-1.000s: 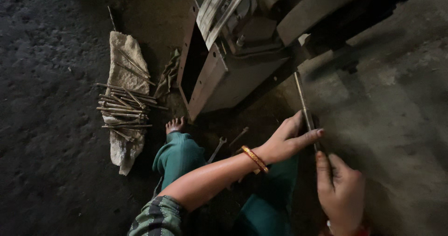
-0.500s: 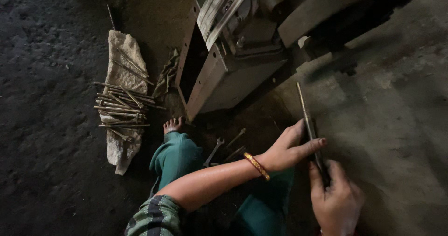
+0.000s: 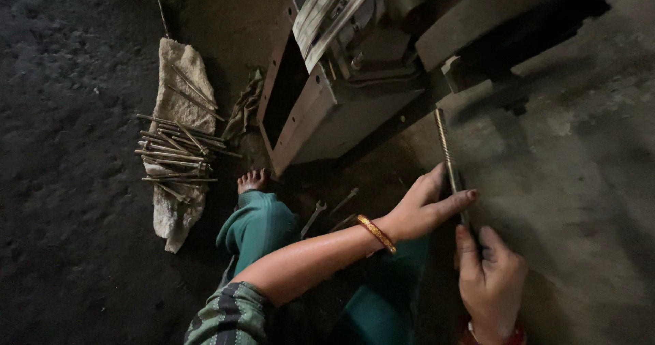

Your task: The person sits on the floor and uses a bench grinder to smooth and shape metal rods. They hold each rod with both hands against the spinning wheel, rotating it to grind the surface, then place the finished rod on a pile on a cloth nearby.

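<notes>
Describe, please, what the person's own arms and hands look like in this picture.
Both hands are bare, with no gloves. The left hand has an orange-gold bangle at the wrist, and the forearm is uncovered up to a striped green and dark sleeve near the elbow. The right hand shows a red band at the wrist, partly cut off by the frame edge.

rod pile (image 3: 176, 153) on pale cloth (image 3: 179, 113) | grey metal machine (image 3: 334, 106) | wrench (image 3: 312, 218) on floor

Teal trousers (image 3: 256, 226), green checked sleeve (image 3: 222, 318), orange bangle (image 3: 377, 233), bare foot (image 3: 251, 180).
</notes>
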